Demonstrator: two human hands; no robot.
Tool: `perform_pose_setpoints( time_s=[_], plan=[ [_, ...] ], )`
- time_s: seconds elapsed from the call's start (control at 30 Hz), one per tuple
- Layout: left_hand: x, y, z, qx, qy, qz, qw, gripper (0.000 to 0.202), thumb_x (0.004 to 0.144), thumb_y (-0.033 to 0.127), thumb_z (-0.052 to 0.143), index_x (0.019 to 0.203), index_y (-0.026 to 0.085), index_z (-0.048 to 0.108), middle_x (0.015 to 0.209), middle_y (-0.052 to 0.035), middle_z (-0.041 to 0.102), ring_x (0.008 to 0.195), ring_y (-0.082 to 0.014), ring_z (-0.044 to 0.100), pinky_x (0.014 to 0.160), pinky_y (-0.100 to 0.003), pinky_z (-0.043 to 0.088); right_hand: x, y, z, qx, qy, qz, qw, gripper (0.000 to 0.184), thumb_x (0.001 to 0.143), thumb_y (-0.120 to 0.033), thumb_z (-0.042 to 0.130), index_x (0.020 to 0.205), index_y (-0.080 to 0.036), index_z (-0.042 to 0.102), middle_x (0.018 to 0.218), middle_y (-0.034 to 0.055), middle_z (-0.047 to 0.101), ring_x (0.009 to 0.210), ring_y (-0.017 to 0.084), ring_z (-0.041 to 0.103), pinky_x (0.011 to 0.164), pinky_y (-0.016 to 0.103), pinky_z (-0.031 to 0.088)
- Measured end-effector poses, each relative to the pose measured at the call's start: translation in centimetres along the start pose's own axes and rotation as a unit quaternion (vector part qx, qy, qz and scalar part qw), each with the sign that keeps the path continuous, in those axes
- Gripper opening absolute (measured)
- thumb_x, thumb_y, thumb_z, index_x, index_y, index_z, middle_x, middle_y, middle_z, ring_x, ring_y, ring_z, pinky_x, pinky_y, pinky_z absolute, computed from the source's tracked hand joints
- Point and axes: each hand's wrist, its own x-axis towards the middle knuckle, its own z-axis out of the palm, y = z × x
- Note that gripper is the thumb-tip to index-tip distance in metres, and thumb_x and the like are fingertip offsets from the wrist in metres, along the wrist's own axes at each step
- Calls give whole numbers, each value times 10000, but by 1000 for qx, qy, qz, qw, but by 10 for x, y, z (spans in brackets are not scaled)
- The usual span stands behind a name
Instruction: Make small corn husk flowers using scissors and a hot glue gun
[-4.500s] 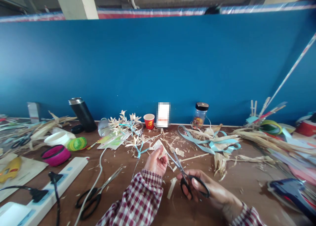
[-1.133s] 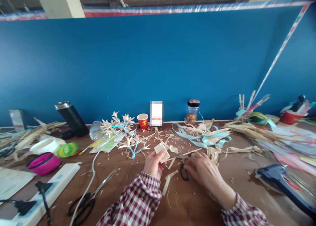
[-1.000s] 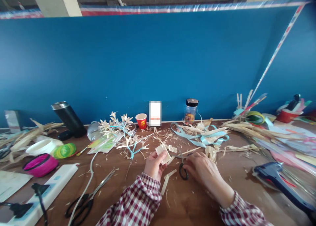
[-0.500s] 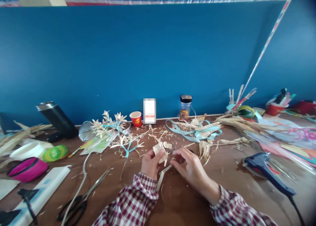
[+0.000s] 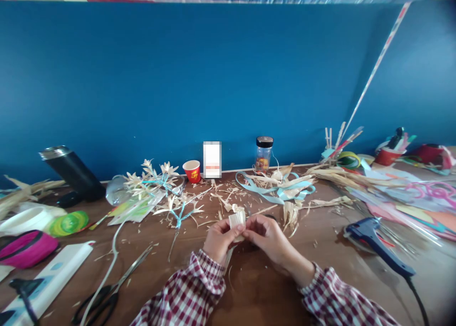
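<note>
A pale piece of corn husk point(image 5: 237, 218) stands upright between my two hands above the brown table. My left hand point(image 5: 220, 238) is closed, pinching its lower left part between thumb and fingers. At the husk's right edge my right hand point(image 5: 268, 235) is closed too, its thumb and fingertips pressed together there. Whether those fingertips hold the same piece or a thin strip of it is too small to tell. Just beyond lie husk flowers on blue-wrapped stems point(image 5: 181, 214) and a loose husk bundle point(image 5: 292, 214).
Black-handled scissors point(image 5: 113, 288) and a white power strip point(image 5: 53, 278) lie at the left. A blue glue gun point(image 5: 379, 245) rests at the right. Behind are a red paper cup point(image 5: 192, 171), a lidded jar point(image 5: 263, 155), light blue ribbon point(image 5: 285, 191) and a dark flask point(image 5: 76, 174).
My right hand has moved left to meet the husk, and its fingers have closed at the edge. The husk has turned more upright in my left hand. The whole view has shifted slightly.
</note>
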Motion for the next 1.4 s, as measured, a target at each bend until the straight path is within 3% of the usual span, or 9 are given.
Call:
perform_pose_setpoints(
  time_s=[0.4, 0.53, 0.7, 0.9, 1.07, 1.13, 1.3, 1.4],
  plan=[
    [5, 6, -7, 79, 6, -5, 997, 339, 552, 308, 779, 789, 79, 697, 678, -93, 691, 593, -169, 623, 585, -280, 506, 5, 2, -8, 49, -28, 56, 997, 197, 782, -356, 554, 774, -162, 519, 553, -47, 501, 498, 83, 446, 485, 202, 355],
    [6, 15, -10, 107, 37, -4, 994, 309, 556, 277, 776, 786, 88, 695, 645, -68, 678, 547, -151, 607, 498, -253, 506, 7, 1, -15, 5, -20, 42, 999, 214, 777, -368, 556, 761, -156, 532, 563, -40, 495, 506, 89, 449, 484, 209, 356],
    [9, 30, -14, 29, 103, 19, 994, 126, 618, 130, 722, 732, 101, 677, 602, -48, 659, 500, -118, 593, 428, -194, 480, 9, -2, -22, -29, 9, 13, 999, 231, 795, -374, 522, 722, -156, 533, 566, -26, 479, 507, 96, 441, 485, 222, 371],
    [6, 34, -11, -13, 136, 31, 990, 84, 669, 85, 665, 747, 114, 664, 606, -29, 638, 494, -84, 573, 405, -149, 454, 2, 3, -11, -210, 15, -54, 976, 159, 805, -281, 506, 757, -161, 599, 660, 9, 604, 594, 127, 531, 562, 228, 404],
    [6, 28, -11, -5, 115, 27, 993, 131, 624, 106, 703, 747, 114, 659, 574, -8, 623, 435, -63, 540, 391, -143, 425, -2, 4, -1, -321, -45, -126, 937, 195, 823, -215, 471, 867, -209, 661, 839, 37, 675, 783, 165, 604, 713, 256, 431],
    [6, 26, -11, -2, 103, 19, 995, 152, 604, 131, 721, 740, 114, 655, 564, -7, 621, 432, -66, 539, 402, -151, 426, -2, 4, -1, -329, -33, -136, 934, 204, 829, -220, 466, 884, -210, 662, 865, 46, 672, 809, 171, 604, 734, 264, 435],
    [3, 22, -8, 37, 25, 18, 999, 325, 544, 201, 768, 834, 109, 651, 625, -28, 648, 499, -112, 578, 446, -203, 453, 0, 0, -3, -238, 61, -127, 961, 245, 855, -223, 422, 1051, -195, 566, 931, 69, 642, 841, 179, 594, 757, 296, 450],
    [0, 20, -7, 79, -30, -8, 996, 402, 514, 216, 789, 877, 122, 645, 707, -49, 670, 545, -125, 595, 474, -209, 451, 0, -5, -5, -125, 32, -110, 985, 341, 840, -214, 444, 1180, -206, 456, 925, 50, 630, 786, 154, 599, 714, 279, 474]
  ],
)
